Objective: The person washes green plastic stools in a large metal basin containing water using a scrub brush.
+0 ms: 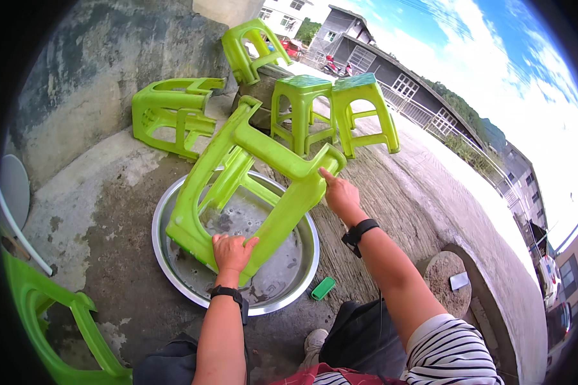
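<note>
The left hand [232, 255] grips the lower end of the green stool [286, 215]; the right hand [341, 194] grips its upper right corner. The stool is tilted over the round metal basin [288, 264]. A green oblong item [323, 289] lies on the ground [122, 221], just outside the basin's near right edge

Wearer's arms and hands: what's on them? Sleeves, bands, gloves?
No gloves on left hand or right hand. Each wrist has a black band: left band, right band. Right sleeve: short, white with dark stripes. Left sleeve isn't visible.
</note>
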### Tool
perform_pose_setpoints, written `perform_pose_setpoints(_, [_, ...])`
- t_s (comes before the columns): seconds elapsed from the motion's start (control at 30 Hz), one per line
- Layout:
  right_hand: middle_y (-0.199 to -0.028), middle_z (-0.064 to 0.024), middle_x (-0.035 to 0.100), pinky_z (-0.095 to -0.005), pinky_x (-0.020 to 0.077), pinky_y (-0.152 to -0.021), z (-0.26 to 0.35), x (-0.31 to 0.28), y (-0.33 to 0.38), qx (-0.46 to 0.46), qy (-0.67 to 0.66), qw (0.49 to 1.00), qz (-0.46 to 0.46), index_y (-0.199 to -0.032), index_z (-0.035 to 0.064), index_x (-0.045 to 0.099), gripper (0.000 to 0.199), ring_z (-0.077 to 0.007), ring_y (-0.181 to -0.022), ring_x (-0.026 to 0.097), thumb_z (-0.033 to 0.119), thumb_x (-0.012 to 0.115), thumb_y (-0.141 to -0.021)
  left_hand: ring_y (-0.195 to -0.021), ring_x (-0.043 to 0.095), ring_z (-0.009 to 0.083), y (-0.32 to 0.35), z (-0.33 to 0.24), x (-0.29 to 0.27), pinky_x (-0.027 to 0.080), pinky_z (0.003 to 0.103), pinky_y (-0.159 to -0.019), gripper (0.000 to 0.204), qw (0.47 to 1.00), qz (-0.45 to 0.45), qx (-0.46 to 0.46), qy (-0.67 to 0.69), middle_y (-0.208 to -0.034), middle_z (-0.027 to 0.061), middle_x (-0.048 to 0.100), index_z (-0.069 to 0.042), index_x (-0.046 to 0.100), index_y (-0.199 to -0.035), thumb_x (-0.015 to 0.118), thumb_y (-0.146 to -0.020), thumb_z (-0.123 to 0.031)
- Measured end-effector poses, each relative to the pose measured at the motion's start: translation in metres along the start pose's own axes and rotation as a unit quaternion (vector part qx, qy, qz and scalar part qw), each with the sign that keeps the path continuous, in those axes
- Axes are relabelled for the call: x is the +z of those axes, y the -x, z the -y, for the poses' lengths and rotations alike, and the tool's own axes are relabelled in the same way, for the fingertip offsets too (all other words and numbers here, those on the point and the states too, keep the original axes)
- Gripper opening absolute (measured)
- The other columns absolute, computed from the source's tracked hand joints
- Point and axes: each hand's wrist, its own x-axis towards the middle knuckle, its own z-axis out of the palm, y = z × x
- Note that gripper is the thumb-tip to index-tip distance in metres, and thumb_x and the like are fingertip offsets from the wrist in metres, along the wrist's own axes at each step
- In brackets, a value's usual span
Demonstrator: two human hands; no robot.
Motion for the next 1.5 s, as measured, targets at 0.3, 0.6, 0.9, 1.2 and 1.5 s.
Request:
perform_pose_setpoints(0.3, [-0.078, -0.0057, 0.068, -0.0381, 0.0527, -0.054, 0.078, 0.039, 0.052, -0.104, -0.045, 0.991, 0.076, -0.147, 0.0232, 0.034, 0.06, -0.0241, -0.067, 0.068, 0.012, 0.05, -0.09, -0.067, 0.054, 0.0313, 0.0, 0.027, -0.012, 0.037, 0.042, -0.078, 0.047, 0.998, 0.026, 0.027, -0.06, -0.06, 0.0125, 0.055, -0.008, 0.054, -0.059, 0.064, -0.084, -0.046])
perform_pose_setpoints(0.6, [-0.074, -0.0068, 0.066, -0.0377, 0.0501, -0.05, 0.081, 0.051, 0.073, -0.183, -0.047, 0.981, 0.052, -0.143, 0.03, 0.041, 0.059, -0.0244, -0.063, 0.067, 0.013, 0.051, -0.087, -0.066, 0.053, 0.0329, 0.003, 0.034, -0.013, 0.037, 0.043, -0.076, 0.049, 0.998, 0.045, 0.026, -0.047, -0.059, 0.0137, 0.054, -0.007, 0.053, -0.059, 0.063, -0.084, -0.047])
perform_pose_setpoints(0.9, [-0.08, -0.0081, 0.067, -0.0398, 0.0525, -0.056, 0.005, 0.028, -0.079, 0.01, 0.009, 0.998, -0.061, -0.146, 0.0328, 0.034, 0.063, -0.026, -0.068, 0.068, 0.009, 0.047, -0.089, -0.066, 0.053, 0.0318, -0.008, 0.017, -0.019, 0.037, 0.042, -0.078, 0.045, 0.997, 0.032, 0.049, -0.048, -0.06, 0.0125, 0.057, -0.008, 0.053, -0.058, 0.066, -0.082, -0.043])
perform_pose_setpoints(1.2, [-0.076, -0.0081, 0.063, -0.0383, 0.0531, -0.057, 0.087, 0.076, 0.074, -0.168, -0.062, 0.984, -0.008, -0.146, 0.0305, 0.036, 0.063, -0.0247, -0.067, 0.067, 0.012, 0.051, -0.088, -0.068, 0.055, 0.0355, -0.006, 0.019, -0.02, 0.036, 0.044, -0.076, 0.052, 0.998, 0.05, 0.024, -0.033, -0.062, 0.0151, 0.058, -0.007, 0.054, -0.06, 0.057, -0.087, -0.051])
perform_pose_setpoints(1.5, [-0.076, -0.0095, 0.065, -0.0403, 0.0526, -0.056, 0.072, 0.051, 0.048, -0.076, -0.056, 0.996, 0.005, -0.143, 0.0317, 0.041, 0.061, -0.028, -0.066, 0.067, 0.009, 0.051, -0.086, -0.072, 0.057, 0.0311, -0.005, 0.022, -0.03, 0.035, 0.043, -0.079, 0.035, 0.992, 0.126, 0.019, 0.002, -0.064, 0.0097, 0.058, -0.009, 0.055, -0.066, 0.056, -0.09, -0.035])
